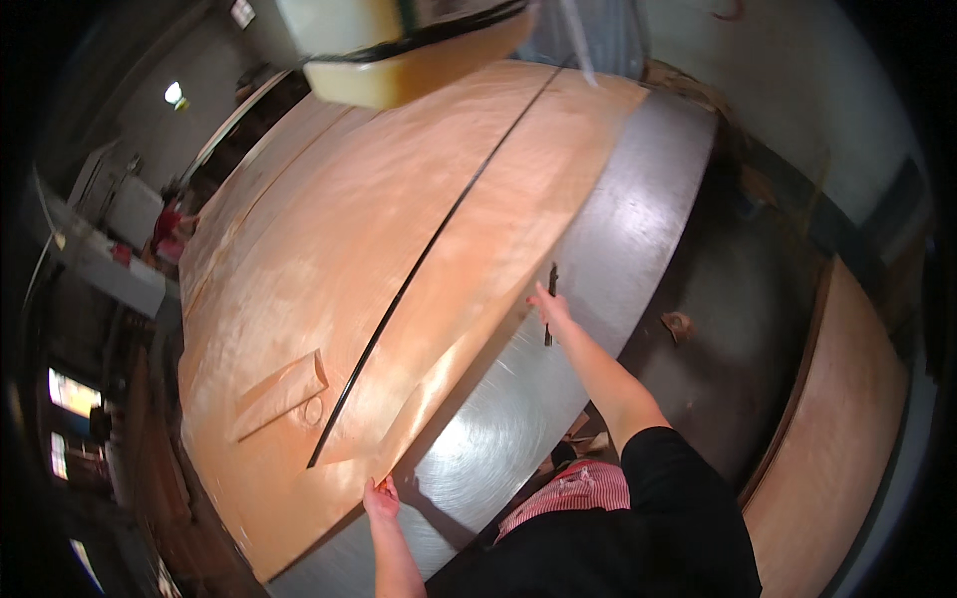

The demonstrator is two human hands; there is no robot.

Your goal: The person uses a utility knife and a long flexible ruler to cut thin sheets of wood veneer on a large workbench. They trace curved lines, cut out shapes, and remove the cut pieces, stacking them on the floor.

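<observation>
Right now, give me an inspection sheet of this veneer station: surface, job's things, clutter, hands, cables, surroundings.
Surface: grey brushed-metal table, shiny, bare along its right side.
Job's things: two large thin orange-tan wood veneer sheets lying side by side, a dark gap between them; a patch piece lies on the left sheet.
Clutter: small brown scrap on the dark floor to the right.
Hands: left hand fingers pinch the near veneer edge; right hand at the right sheet's edge, beside a thin dark strip.
Cables: nothing seen.
Surroundings: another veneer stack at right; a person in red far left; pale machine part overhead.
</observation>
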